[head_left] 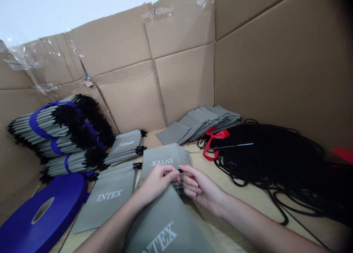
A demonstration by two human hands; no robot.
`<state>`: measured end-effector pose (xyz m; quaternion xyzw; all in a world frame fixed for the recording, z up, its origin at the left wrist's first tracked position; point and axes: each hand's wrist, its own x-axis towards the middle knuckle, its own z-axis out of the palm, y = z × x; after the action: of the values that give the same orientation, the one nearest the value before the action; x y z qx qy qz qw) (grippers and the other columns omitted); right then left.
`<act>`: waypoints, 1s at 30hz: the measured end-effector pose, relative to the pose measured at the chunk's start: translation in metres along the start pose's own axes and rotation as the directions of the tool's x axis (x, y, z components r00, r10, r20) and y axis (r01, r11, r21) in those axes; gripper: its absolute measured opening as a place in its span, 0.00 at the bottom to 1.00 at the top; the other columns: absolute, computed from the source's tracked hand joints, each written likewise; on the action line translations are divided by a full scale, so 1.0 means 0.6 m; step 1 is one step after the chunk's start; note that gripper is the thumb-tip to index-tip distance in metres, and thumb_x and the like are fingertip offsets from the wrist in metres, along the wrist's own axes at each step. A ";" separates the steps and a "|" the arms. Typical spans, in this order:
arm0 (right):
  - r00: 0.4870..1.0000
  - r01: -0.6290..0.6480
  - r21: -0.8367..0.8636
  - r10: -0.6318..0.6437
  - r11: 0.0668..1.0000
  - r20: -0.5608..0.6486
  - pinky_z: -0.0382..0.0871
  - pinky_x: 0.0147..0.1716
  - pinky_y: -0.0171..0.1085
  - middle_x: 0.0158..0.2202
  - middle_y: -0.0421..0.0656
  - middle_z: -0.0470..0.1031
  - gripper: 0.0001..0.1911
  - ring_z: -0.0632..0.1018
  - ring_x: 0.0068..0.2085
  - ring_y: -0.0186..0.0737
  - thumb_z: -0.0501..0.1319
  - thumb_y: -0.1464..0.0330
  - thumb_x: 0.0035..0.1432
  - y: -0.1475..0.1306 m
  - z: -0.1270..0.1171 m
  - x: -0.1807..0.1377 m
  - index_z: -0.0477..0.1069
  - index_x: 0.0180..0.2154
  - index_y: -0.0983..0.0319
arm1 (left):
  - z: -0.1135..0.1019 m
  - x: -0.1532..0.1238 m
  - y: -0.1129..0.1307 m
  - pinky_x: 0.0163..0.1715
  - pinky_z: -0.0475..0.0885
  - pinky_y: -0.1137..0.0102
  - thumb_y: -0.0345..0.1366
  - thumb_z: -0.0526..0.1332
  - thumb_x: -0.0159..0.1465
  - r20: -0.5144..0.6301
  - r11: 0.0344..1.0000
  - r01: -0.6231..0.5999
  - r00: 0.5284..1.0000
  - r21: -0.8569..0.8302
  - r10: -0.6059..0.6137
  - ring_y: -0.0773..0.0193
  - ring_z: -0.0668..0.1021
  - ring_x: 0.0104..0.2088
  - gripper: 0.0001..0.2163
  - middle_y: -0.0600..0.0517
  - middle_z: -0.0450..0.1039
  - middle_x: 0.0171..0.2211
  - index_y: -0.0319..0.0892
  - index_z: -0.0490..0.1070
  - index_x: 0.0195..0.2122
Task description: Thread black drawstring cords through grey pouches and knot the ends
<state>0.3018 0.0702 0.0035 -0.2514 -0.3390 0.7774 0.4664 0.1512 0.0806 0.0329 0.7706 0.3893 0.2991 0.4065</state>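
A grey drawstring pouch (168, 214) printed INTEX hangs toward me, its top corner pinched in the closed fingers of my left hand (158, 181). Close beside it, the thumb and forefinger of my right hand (200, 188) are pinched on a short black cord (180, 170) at that corner; most of the cord is hidden by the fingers. Just behind both hands lies a stack of grey INTEX pouches (162, 154). To the left are more INTEX pouches (107, 196) with black cord ends.
Bundles of pouches (55, 124) tied with blue ribbon and a blue ribbon roll (63, 205) stand left. Grey pouches (198, 120) fan out at the back. Right lies a black cord heap (256, 161) with a red ribbon (217, 135) and thin metal rod (237, 146). Cardboard walls (182, 80) enclose the table.
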 end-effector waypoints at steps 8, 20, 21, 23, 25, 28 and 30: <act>0.982 -0.168 0.375 0.188 0.912 -0.018 0.44 0.10 0.25 0.10 0.27 0.45 0.15 0.44 0.12 0.22 0.59 0.75 0.49 -0.023 -0.013 0.000 0.53 0.18 0.61 | 0.013 -0.006 0.001 0.24 0.56 0.74 0.38 0.52 0.60 -0.091 0.977 0.032 0.996 0.213 -0.013 0.68 0.63 0.22 0.14 0.55 0.63 0.18 0.37 0.71 0.23; 0.992 -0.082 0.289 0.106 0.954 -0.068 0.45 0.10 0.25 0.10 0.29 0.44 0.22 0.43 0.13 0.23 0.55 0.74 0.54 -0.023 -0.003 -0.004 0.45 0.15 0.60 | 0.011 -0.003 0.006 0.22 0.52 0.74 0.36 0.53 0.59 -0.065 0.994 0.070 0.996 0.090 -0.064 0.70 0.58 0.20 0.14 0.57 0.57 0.16 0.36 0.72 0.22; 0.994 -0.074 0.243 0.092 0.967 -0.063 0.44 0.10 0.25 0.10 0.29 0.44 0.22 0.43 0.13 0.23 0.56 0.72 0.53 -0.023 -0.003 -0.003 0.46 0.15 0.60 | 0.009 -0.003 0.006 0.22 0.52 0.74 0.37 0.53 0.59 -0.064 0.994 0.074 0.996 0.076 -0.069 0.71 0.57 0.19 0.14 0.57 0.56 0.15 0.36 0.72 0.22; 0.997 -0.038 0.080 0.043 0.996 -0.060 0.43 0.11 0.27 0.10 0.28 0.44 0.21 0.43 0.13 0.23 0.58 0.67 0.54 -0.020 -0.009 0.001 0.49 0.15 0.60 | 0.000 -0.003 0.005 0.21 0.50 0.74 0.39 0.54 0.59 -0.042 0.995 0.087 0.995 0.046 -0.085 0.71 0.55 0.19 0.15 0.58 0.54 0.14 0.36 0.72 0.22; 0.996 0.037 -0.175 -0.051 0.984 -0.075 0.42 0.12 0.28 0.10 0.29 0.46 0.20 0.45 0.13 0.24 0.57 0.60 0.55 -0.018 -0.017 0.006 0.53 0.17 0.60 | -0.013 -0.003 0.003 0.20 0.49 0.74 0.42 0.54 0.58 -0.020 0.995 0.102 0.995 0.015 -0.101 0.72 0.53 0.18 0.16 0.59 0.50 0.14 0.35 0.73 0.22; 0.956 0.227 -0.582 -0.291 0.781 -0.019 0.44 0.14 0.29 0.12 0.31 0.56 0.16 0.54 0.14 0.28 0.56 0.56 0.55 -0.017 -0.027 0.008 0.63 0.26 0.61 | -0.033 -0.004 0.001 0.19 0.47 0.74 0.46 0.56 0.57 0.013 0.992 0.122 0.993 -0.031 -0.121 0.72 0.51 0.18 0.18 0.59 0.49 0.14 0.35 0.73 0.22; 0.913 0.345 -0.749 -0.388 0.566 0.127 0.48 0.16 0.30 0.17 0.33 0.63 0.11 0.59 0.17 0.29 0.60 0.59 0.53 -0.016 -0.026 0.002 0.68 0.35 0.60 | -0.042 -0.005 0.000 0.20 0.48 0.74 0.48 0.58 0.55 0.076 0.989 0.129 0.989 -0.074 -0.123 0.72 0.53 0.19 0.18 0.59 0.52 0.14 0.35 0.74 0.22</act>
<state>0.3176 0.0791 0.0010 -0.3668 -0.6643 0.4428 0.4775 0.1301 0.0881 0.0451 0.7381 0.4104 0.2602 0.4681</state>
